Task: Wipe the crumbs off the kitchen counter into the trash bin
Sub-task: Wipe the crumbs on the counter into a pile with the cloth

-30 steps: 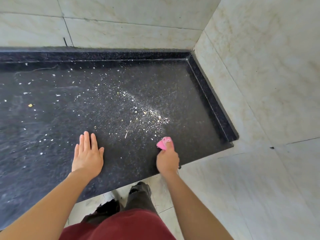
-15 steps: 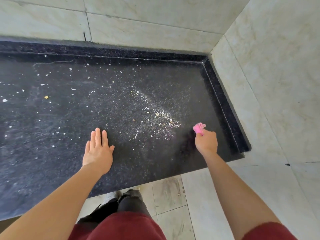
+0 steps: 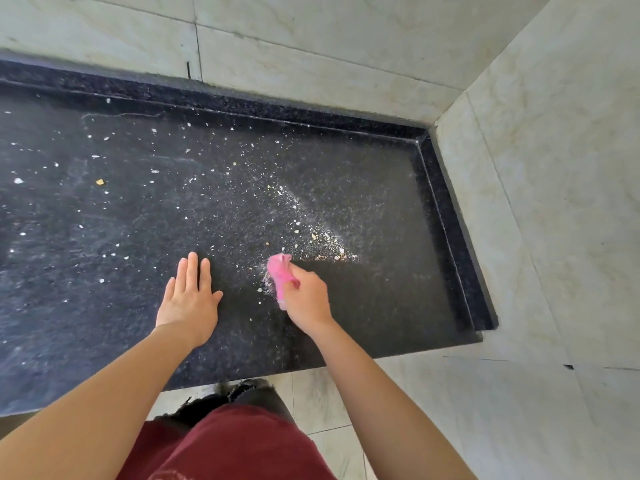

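A black granite counter [image 3: 381, 299] fills the middle of the view. Pale crumbs [image 3: 322, 237] lie in a diagonal streak near its right half, and more specks are scattered to the left. My right hand [image 3: 306, 297] grips a bunched pink cloth [image 3: 280, 271] and holds it down on the counter just below the streak's lower end. My left hand [image 3: 190, 292] lies flat on the counter with straight fingers, a short way left of the cloth. No trash bin is in view.
A raised black rim [image 3: 446, 216] borders the counter at the back and right, against pale tiled walls [image 3: 540, 174]. The counter's front edge [image 3: 339, 363] runs above a tiled floor [image 3: 346, 410]. My dark red clothing [image 3: 235, 445] shows at the bottom.
My right hand with the pink cloth swung right toward the rim, then came back left to the lower end of the crumb streak. My left hand stayed flat in place.
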